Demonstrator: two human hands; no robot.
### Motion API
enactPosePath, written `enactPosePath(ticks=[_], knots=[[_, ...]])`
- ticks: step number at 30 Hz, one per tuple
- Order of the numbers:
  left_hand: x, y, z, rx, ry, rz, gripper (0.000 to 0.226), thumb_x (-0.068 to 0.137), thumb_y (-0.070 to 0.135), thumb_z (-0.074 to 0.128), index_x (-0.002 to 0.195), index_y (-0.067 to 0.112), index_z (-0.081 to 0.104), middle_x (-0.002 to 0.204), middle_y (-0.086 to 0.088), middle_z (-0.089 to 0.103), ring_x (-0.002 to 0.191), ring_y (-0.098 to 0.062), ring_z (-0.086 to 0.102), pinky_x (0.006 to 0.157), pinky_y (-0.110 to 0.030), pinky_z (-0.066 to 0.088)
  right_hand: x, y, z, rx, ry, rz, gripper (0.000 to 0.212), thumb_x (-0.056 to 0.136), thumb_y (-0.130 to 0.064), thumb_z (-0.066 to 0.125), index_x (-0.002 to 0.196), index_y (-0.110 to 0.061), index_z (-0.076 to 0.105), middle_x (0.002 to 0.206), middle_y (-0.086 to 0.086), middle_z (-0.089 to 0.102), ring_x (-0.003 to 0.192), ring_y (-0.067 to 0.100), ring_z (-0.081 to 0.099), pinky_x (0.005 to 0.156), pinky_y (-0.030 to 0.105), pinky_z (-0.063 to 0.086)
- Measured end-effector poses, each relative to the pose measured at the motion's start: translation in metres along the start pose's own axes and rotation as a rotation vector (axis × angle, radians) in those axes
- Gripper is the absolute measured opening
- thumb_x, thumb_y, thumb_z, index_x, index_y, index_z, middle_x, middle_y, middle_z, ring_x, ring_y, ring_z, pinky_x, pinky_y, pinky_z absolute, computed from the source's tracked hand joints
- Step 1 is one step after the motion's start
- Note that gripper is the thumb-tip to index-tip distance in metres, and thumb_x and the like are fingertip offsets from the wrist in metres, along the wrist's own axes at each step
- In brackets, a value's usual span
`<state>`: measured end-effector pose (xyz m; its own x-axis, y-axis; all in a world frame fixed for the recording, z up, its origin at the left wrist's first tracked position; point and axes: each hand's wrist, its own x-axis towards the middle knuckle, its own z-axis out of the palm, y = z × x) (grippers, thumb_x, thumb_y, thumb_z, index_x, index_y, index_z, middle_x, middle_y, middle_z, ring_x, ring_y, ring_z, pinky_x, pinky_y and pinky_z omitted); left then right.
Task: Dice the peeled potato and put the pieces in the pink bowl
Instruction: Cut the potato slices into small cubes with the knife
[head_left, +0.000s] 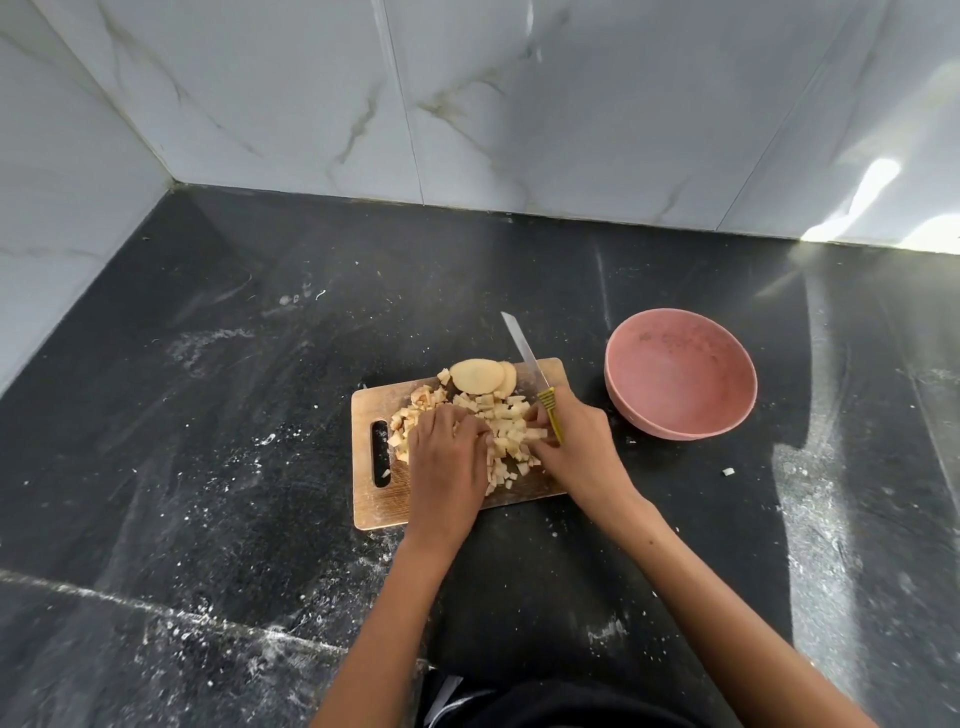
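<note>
A wooden cutting board (374, 506) lies on the black counter. A heap of diced potato pieces (506, 423) covers its middle. Two uncut potato slices (478, 376) sit at its far edge. My left hand (447, 457) rests palm down on the left part of the heap, fingers curved over the pieces. My right hand (576, 447) holds a knife with a yellow handle (549, 410), blade (522, 348) pointing away, and its fingers touch the heap's right side. The pink bowl (680, 374) stands to the right of the board, with no potato in it.
The black counter (234, 415) is dusted with white specks. One stray potato piece (728, 472) lies on the counter right of the board. Marble-tiled walls (467, 104) close the back and left sides.
</note>
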<state>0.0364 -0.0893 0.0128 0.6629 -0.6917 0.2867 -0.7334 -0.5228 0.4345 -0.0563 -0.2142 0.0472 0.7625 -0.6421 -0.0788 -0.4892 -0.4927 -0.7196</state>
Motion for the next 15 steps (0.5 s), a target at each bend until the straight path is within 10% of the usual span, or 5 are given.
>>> enactPosePath(ticks=[7,15], knots=[[0.001,-0.004,-0.009,-0.051,-0.057,0.009,0.017,0.079,0.033,0.067,0.093,0.022,0.071,0.099,0.004,0.056,0.101,-0.015,0.046,0.092,-0.025,0.024,0.005,-0.008,-0.003,0.136,0.054,-0.056,0.016,0.087,0.001,0.060,0.088,-0.013,0.052,0.088,-0.009,0.068,0.085,0.006,0.064,0.070,0.006,0.046],[0.007,0.005,-0.014,0.071,-0.197,0.039,0.020,0.081,0.035,0.070,0.095,0.022,0.064,0.105,0.003,0.051,0.106,-0.016,0.041,0.091,-0.027,0.028,-0.014,0.014,-0.006,-0.089,-0.045,0.162,0.043,0.068,-0.025,0.085,0.083,-0.021,0.045,0.085,-0.008,0.060,0.074,0.009,0.061,0.070,0.038,0.055]])
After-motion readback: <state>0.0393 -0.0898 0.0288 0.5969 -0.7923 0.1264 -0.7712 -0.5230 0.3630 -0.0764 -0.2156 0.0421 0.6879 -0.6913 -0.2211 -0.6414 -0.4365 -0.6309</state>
